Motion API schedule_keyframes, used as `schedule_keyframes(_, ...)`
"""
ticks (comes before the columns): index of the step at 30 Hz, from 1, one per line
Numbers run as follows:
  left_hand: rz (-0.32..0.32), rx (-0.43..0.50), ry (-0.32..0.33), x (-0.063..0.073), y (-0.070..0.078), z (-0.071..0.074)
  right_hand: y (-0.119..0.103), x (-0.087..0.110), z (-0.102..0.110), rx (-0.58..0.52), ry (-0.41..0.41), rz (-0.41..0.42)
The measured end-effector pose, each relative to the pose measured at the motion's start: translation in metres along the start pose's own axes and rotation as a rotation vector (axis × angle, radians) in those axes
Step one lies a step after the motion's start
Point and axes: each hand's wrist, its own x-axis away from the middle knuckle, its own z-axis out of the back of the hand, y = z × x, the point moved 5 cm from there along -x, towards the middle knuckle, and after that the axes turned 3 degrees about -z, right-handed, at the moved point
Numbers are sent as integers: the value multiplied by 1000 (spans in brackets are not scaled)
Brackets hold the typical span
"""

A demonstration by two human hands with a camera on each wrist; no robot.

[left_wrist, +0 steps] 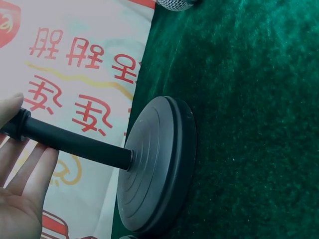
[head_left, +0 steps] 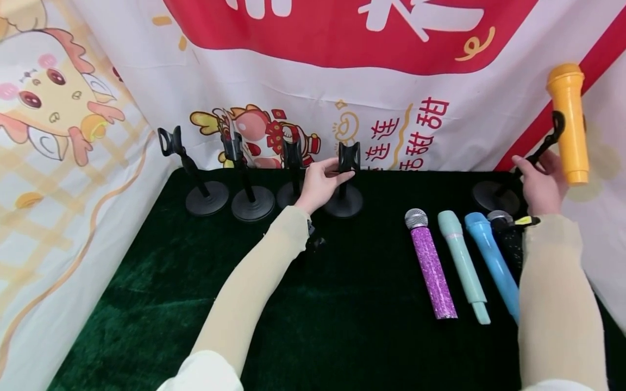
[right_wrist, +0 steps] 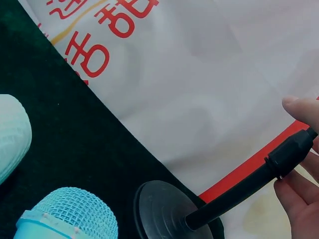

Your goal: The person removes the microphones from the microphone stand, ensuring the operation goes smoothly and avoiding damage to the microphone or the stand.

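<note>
My left hand (head_left: 320, 184) holds the upper part of a black desktop microphone stand (head_left: 344, 203), thumb and fingers around its collar in the left wrist view. Its round base rests on the green cloth, and its clip holds no microphone. At the far right, my right hand (head_left: 544, 184) grips the pole of another microphone stand (right_wrist: 239, 199), whose base (head_left: 495, 196) is down on the cloth. A yellow microphone (head_left: 572, 130) sits tilted in that stand's clip. Three more black stands (head_left: 206, 198) with bare clips stand in a row to the left.
Right of centre lie a glittery purple microphone (head_left: 432, 271), a mint one (head_left: 462, 260), a blue one (head_left: 491, 255) and a black one (head_left: 511, 239), partly hidden by my right arm. Printed cloth (head_left: 161, 81) hangs behind the green-covered table (head_left: 342, 326).
</note>
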Motion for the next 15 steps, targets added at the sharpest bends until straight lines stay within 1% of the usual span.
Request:
schedule_keyframes(5,9,4,1,1,1,0,-2,0,0,-15,34,15)
schedule_keyframes(11,24,4,9,3,0,0,-2,-1,-3,-94,55,71)
schedule_keyframes(15,23,2,13,4,-1,0,-1,-1,-3,-132,56,67)
